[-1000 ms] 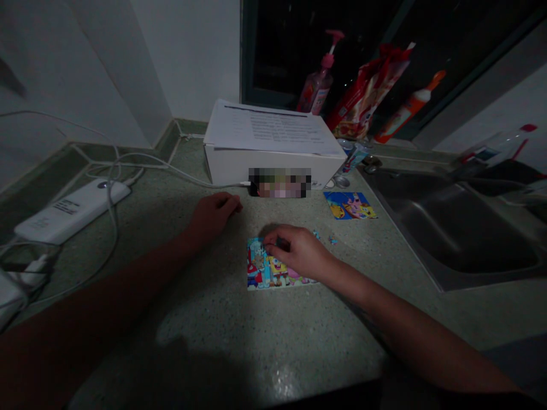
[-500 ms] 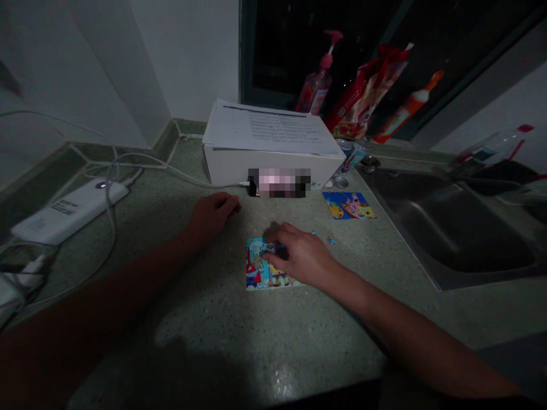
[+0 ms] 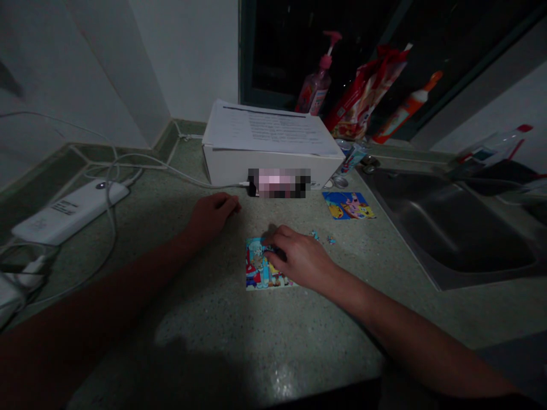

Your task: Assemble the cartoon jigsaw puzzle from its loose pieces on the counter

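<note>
My right hand (image 3: 301,256) lies over a small jigsaw puzzle (image 3: 258,270) with colourful cartoon pictures, covering its right part. Its thumb and fingers curl down at the puzzle's upper middle; what sits between the fingertips is hidden. Two small loose puzzle pieces, a nearer piece (image 3: 315,234) and a farther-right piece (image 3: 331,240), lie on the counter just beyond that hand. My left hand (image 3: 213,215) rests on the counter left of the puzzle, fingers curled in, with nothing visible in them. A blue cartoon picture card (image 3: 349,205) lies flat farther back on the right.
A white box (image 3: 226,165) with printed paper (image 3: 277,128) on top stands behind, a blurred-out phone-like object leaning on it. Left are a white power bank (image 3: 70,210) and looping cables. A metal sink (image 3: 453,222) is at right; a pump bottle (image 3: 315,91) stands by the window.
My right hand has shifted slightly over the puzzle, its fingers lifting and drawing back a little, so more of the nearer loose piece shows. My left hand has stayed in place.
</note>
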A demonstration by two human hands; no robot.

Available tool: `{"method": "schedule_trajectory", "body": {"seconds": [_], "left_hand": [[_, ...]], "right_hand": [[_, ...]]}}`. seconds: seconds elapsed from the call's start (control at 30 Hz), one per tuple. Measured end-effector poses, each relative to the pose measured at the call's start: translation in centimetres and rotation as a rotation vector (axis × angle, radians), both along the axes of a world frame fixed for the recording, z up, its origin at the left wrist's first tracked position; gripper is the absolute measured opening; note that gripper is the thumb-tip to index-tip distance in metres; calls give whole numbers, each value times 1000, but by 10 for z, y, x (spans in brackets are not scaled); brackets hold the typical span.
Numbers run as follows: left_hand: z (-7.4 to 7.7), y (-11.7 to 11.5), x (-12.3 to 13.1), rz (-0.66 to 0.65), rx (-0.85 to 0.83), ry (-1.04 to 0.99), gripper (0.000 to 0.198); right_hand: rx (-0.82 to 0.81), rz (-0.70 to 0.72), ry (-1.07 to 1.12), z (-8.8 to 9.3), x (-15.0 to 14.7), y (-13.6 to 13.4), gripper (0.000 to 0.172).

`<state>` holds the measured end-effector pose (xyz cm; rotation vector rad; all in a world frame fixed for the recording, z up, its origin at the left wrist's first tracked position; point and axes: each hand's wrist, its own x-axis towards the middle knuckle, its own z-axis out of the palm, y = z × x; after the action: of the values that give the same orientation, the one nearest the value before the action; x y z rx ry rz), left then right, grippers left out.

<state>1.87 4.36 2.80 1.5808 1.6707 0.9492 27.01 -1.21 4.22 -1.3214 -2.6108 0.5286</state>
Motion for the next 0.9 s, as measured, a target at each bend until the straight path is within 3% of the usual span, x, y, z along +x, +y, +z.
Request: {"method": "schedule_trajectory", "body": {"seconds": [0.67, 0.9], "left_hand": [[-2, 0, -1, -21, 7, 10, 38], [-1, -1, -1, -17, 16, 7, 36]], "right_hand": [[37, 23, -4, -3, 1, 0, 24], [45, 126, -47, 4, 3, -3, 30]]}}
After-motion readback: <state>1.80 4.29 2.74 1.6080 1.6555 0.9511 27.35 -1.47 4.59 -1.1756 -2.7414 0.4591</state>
